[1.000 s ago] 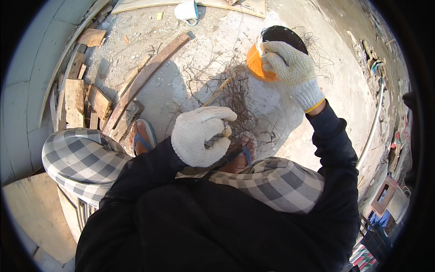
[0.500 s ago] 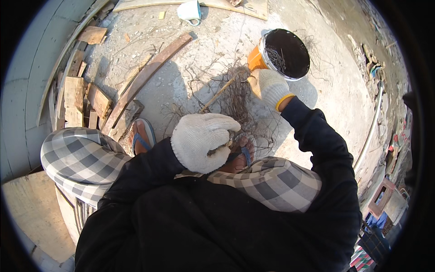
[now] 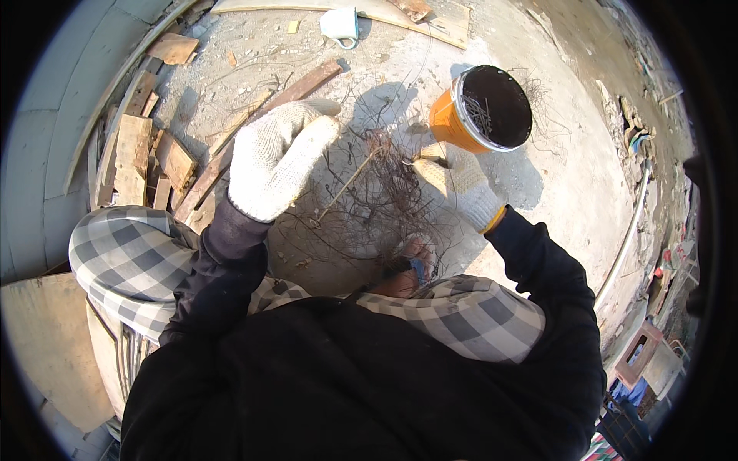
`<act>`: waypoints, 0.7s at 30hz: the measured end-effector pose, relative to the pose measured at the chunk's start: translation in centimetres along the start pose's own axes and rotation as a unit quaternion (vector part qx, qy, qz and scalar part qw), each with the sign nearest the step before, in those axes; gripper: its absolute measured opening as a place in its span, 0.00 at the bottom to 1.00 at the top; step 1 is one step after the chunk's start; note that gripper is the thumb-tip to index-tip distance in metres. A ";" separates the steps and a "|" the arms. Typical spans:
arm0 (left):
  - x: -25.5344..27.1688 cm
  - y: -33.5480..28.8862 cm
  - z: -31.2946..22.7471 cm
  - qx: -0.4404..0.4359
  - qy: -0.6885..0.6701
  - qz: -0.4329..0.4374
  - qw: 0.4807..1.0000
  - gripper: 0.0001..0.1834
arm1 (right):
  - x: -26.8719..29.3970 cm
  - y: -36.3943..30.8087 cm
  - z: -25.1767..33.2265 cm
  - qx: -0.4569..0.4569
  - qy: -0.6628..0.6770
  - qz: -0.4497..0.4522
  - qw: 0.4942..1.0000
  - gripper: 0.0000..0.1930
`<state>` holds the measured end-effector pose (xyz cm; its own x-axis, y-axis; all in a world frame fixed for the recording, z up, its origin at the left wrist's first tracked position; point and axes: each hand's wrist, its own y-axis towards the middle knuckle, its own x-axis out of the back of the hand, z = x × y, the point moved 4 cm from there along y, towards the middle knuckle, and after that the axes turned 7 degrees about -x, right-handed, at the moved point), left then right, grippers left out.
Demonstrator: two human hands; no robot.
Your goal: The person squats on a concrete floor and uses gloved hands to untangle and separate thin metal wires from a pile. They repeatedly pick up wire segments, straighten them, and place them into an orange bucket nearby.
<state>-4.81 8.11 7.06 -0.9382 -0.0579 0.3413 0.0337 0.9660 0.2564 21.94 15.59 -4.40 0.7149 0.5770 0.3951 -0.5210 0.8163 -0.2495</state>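
Note:
A tangle of thin dark wire (image 3: 392, 192) spreads over the ground in front of me, with a thin stick (image 3: 346, 188) lying across it. My right hand (image 3: 457, 180), in a white knit glove with a yellow cuff, pinches wire at the tangle's right side. Raised at the tangle's left, my left hand (image 3: 277, 157) wears a white glove too. Its thumb and fingers come close together at the tips; what they hold, if anything, is too small to make out. Beyond my right hand an orange bucket (image 3: 453, 123), dark inside, holds several nail-like metal pieces (image 3: 478, 115).
Wood offcuts (image 3: 132, 157) and a long brown plank (image 3: 307, 83) lie at the left. A pale blue mug (image 3: 340, 27) rests at the back near a board (image 3: 430, 27). My sandalled foot (image 3: 415, 265) is at the wire's near edge. Rubble (image 3: 634, 115) lines the right.
My left hand has lifted up and to the left, away from my foot. My right hand has dropped slightly from beside the bucket, and the wire tangle has spread wider.

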 end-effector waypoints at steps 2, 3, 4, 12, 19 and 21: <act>-1.3 0.1 -0.6 -0.022 0.096 0.016 0.995 0.16 | -0.8 -1.6 2.6 0.065 -0.057 -0.028 0.996 0.13; -2.0 0.2 -1.2 -0.056 0.133 0.042 0.989 0.19 | -1.0 -2.2 3.7 0.087 -0.057 -0.052 0.993 0.13; -3.0 0.4 -2.0 -0.149 0.246 0.070 0.955 0.25 | -1.1 -2.7 4.7 0.119 -0.057 -0.068 0.989 0.13; -4.4 0.4 -2.4 -0.140 0.380 0.117 0.907 0.13 | -0.6 -3.9 6.3 0.093 -0.027 -0.067 0.993 0.10; -6.6 -1.3 0.0 -0.185 0.267 0.188 0.927 0.09 | -0.9 -3.4 2.3 -0.091 0.027 0.003 0.995 0.10; -7.1 -2.0 0.6 -0.180 0.256 0.193 0.930 0.09 | -0.9 -3.7 1.8 -0.168 0.068 0.016 0.983 0.10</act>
<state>1.61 6.70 3.59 -0.5480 0.0737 0.8332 0.5336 0.7980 0.2803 22.35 12.04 -2.25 0.7685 0.5815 0.2669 -0.3763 0.7481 -0.5466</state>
